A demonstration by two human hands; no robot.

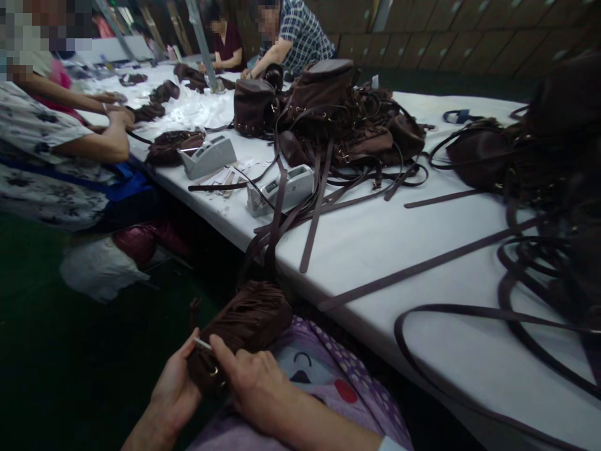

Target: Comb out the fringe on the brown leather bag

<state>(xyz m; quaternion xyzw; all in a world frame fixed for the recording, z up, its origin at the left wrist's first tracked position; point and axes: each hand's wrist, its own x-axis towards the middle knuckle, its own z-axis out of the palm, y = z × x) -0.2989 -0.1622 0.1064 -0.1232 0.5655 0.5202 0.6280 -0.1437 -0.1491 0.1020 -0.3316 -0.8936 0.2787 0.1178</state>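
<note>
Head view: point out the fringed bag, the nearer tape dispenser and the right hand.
Fringed bag [253, 316], head view, on its fringe.
Nearer tape dispenser [286, 185], head view, on its side.
Right hand [256, 379], head view, on its back.

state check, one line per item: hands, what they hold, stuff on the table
fringed bag, on the lap, gripped at one end
left hand, wrapped round the bag's end
white slip, against the bag, between left thumb and right index finger
right hand, on the bag, grip unclear
tape dispensers, upright on the table
bag pile, heaped, straps tangled
loose straps, flat, some hanging over the table edge
</note>
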